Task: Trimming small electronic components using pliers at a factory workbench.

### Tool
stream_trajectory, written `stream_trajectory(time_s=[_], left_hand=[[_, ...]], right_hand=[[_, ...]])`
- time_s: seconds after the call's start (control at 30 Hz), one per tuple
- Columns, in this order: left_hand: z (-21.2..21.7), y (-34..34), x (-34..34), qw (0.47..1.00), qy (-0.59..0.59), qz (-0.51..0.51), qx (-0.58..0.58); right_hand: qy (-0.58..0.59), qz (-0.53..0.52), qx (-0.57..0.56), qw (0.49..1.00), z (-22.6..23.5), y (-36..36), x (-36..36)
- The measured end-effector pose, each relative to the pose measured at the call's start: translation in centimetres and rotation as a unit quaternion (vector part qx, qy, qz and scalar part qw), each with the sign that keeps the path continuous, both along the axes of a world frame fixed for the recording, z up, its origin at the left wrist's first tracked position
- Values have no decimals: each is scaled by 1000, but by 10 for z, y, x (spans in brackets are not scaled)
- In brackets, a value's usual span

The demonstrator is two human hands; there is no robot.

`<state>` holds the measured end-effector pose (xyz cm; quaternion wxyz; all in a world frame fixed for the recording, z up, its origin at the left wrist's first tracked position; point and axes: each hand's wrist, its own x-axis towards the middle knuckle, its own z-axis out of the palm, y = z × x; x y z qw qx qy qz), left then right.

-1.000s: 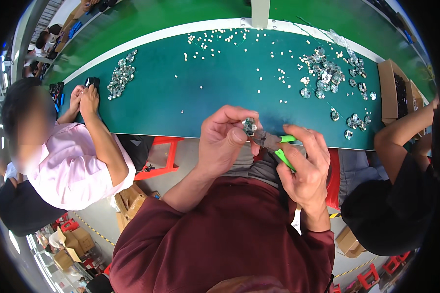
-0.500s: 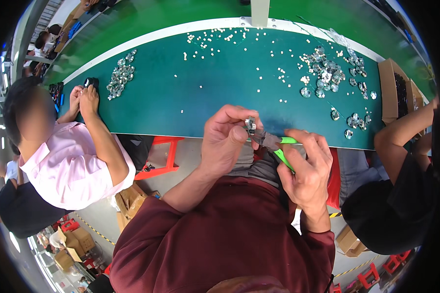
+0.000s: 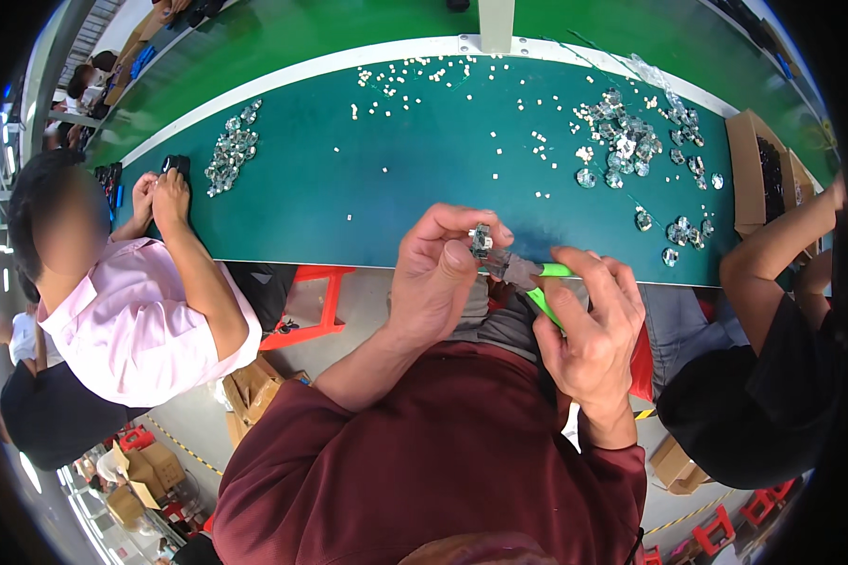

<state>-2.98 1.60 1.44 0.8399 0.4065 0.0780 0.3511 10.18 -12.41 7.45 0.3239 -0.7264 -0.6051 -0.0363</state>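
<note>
Cardboard box [image 3: 746,174] holds dark pieces [image 3: 772,181]; right hand [image 3: 589,325] grips green-handled pliers [image 3: 520,271].

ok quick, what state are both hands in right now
Left hand: holding a small shiny part between thumb and fingers.
Right hand: holding green-handled pliers.

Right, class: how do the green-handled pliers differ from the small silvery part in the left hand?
Colour: the green-handled pliers pair bright green grips with a grey metal head, while the small silvery part shows silver and dark tones.
Size: the pliers are clearly longer than the compact part.
Hold: the right hand grips the pliers by the handles; the left hand pinches the part.
Shared: both are held near the table.
</note>
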Motion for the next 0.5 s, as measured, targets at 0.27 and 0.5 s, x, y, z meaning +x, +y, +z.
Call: stream_trajectory(time_s=[0.27,0.5], left_hand=[[0,2,0,1000,-12,-10,-8],[4,22,-9,989,16,-6,144]], right_hand=[[0,-2,-18,1000,3,-2,0],[-8,-7,-16,1000,6,-2,0]])
